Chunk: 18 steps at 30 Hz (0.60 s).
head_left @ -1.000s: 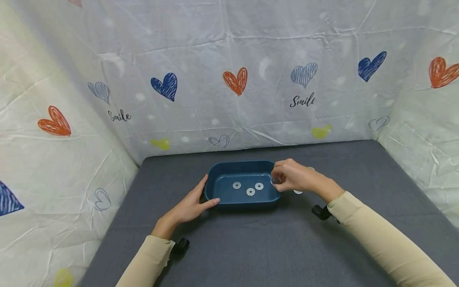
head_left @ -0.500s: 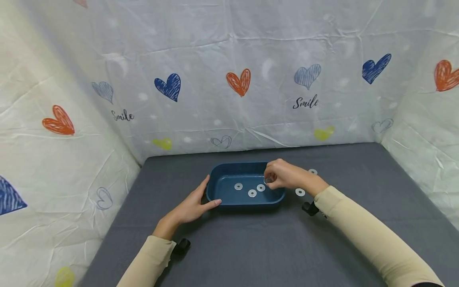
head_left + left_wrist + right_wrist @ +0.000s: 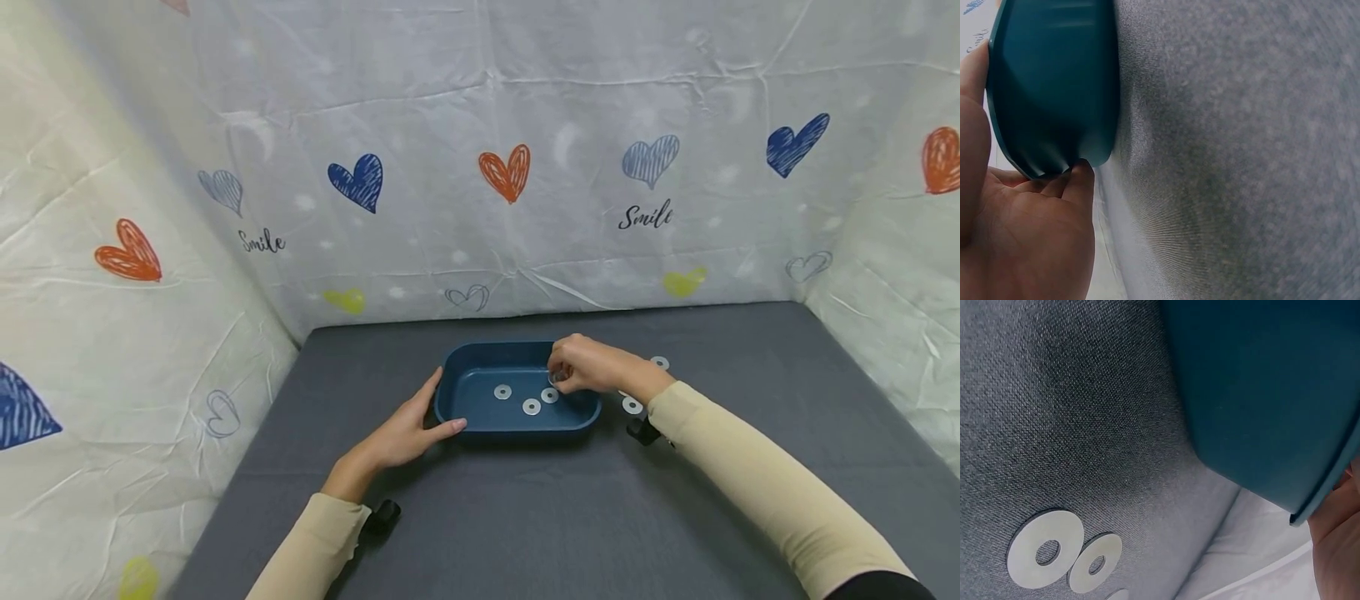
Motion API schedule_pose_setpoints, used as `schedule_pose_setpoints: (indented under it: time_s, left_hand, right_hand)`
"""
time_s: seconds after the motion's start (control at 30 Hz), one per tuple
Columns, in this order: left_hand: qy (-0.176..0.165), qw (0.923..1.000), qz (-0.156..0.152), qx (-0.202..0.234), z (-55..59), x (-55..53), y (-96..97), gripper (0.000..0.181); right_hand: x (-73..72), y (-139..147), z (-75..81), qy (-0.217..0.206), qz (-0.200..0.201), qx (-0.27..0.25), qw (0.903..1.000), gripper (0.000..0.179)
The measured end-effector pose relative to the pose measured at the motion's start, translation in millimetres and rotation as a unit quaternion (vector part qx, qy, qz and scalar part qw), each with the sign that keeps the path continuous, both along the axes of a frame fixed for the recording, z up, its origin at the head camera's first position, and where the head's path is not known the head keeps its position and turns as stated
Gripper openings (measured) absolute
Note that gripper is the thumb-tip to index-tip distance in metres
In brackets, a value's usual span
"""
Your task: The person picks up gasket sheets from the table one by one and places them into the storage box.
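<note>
A blue rectangular baking dish (image 3: 487, 417) stands on the table. My left hand (image 3: 397, 429) holds its left end, thumb at the front rim and fingers along the end wall; the left wrist view shows the fingertips against the dish's outer wall. Inside the dish, my right hand (image 3: 596, 367) pinches a flat metal washer (image 3: 552, 380), mostly hidden by the fingers. Three washers lie flat on the dish's floor: a left one (image 3: 502, 392), a front one (image 3: 532, 407) and one (image 3: 550, 395) near the right fingertips.
Right of the dish, washers lie on the grey cloth (image 3: 1085, 425): one large washer (image 3: 1032, 562) and another washer (image 3: 1088, 581) beside it, with a third partly cut off. A white printed curtain (image 3: 420, 233) stands behind the table and at both sides.
My right hand has moved left and in over the dish from its right rim, the pinched washer with it. Washers on the cloth show more fully. My left hand keeps its hold.
</note>
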<state>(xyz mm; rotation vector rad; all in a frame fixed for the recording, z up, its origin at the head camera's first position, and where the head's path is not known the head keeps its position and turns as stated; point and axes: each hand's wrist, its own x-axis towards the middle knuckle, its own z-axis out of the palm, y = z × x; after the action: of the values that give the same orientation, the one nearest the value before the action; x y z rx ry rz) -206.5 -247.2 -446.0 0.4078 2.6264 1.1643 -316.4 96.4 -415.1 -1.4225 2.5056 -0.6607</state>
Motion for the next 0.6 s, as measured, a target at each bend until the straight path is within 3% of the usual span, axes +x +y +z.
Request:
schedule_pose_setpoints:
  time_s: [0.23, 0.6]
  left_hand:
    - [0.0, 1.0, -0.002, 0.004, -1.6, -0.2, -1.2, 0.111]
    - [0.006, 1.0, -0.002, 0.006, -1.4, -0.5, -2.2, 0.109]
  right_hand:
    - [-4.5, -5, -4.7, 0.007, 0.0, 0.026, 0.9996, 0.016]
    - [-6.3, -17, -6.6, 0.061, 0.004, 0.1, 0.9931, 0.008]
